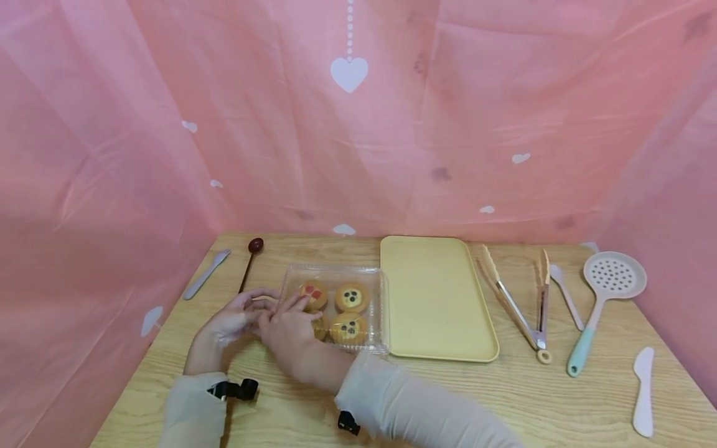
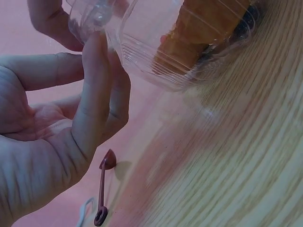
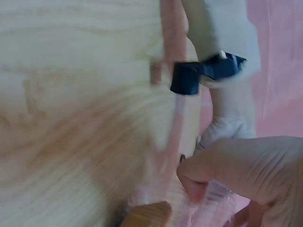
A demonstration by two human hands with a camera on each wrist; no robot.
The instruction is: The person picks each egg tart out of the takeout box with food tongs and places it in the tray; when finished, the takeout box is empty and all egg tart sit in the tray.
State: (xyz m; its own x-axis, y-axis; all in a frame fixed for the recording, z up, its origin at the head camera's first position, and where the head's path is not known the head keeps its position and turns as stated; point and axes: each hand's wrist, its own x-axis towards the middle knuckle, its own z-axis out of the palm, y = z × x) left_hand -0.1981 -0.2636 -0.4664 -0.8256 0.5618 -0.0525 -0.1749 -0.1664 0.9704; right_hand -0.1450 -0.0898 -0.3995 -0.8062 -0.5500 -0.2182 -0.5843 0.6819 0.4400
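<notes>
A clear plastic clamshell box [image 1: 336, 271] with several small topped cakes [image 1: 351, 297] lies on the wooden table. Both hands work at its left edge. My left hand [image 1: 254, 306] reaches in from the left, and in the left wrist view its fingers [image 2: 97, 80] curl against the box's clear rim [image 2: 142, 52]. My right hand [image 1: 295, 310] covers the box's near-left corner. Its thumb [image 3: 199, 182] presses on the plastic edge [image 3: 215, 201] in the right wrist view, beside one cake [image 3: 147, 215]. How the lid stands is hidden by the hands.
A pale yellow tray [image 1: 437, 336] lies right of the box. Beyond it are tongs [image 1: 518, 305], a small spoon [image 1: 567, 297], a slotted spoon [image 1: 610, 279] and a white knife [image 1: 644, 389]. A dark red spoon [image 1: 250, 261] and grey knife [image 1: 206, 274] lie left. Pink sheets wall the table.
</notes>
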